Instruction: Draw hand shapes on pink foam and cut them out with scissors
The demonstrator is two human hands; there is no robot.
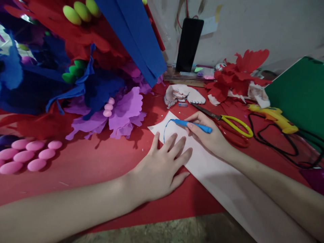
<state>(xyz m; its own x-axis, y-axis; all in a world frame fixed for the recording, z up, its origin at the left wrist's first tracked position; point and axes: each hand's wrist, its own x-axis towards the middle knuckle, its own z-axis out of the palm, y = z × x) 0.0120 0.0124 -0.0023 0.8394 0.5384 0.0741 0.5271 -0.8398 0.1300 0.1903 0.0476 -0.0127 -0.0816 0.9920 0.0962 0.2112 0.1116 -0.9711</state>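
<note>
My left hand (162, 165) lies flat with fingers spread on a white sheet (217, 175), pressing it onto the red surface (101, 162). My right hand (207, 133) grips a blue pen (192, 125) whose tip touches the sheet's far corner. A curved blue line (165, 128) runs on the sheet from the pen tip toward my left fingers.
Scissors (233, 126) with yellow and red handles lie just right of my right hand. A yellow glue gun (274, 116) with a black cord, a green sheet (301, 91), red paper flowers (238, 76), purple and blue flowers (121, 111), pink ovals (30, 153) and a propped black phone (189, 44) surround the sheet.
</note>
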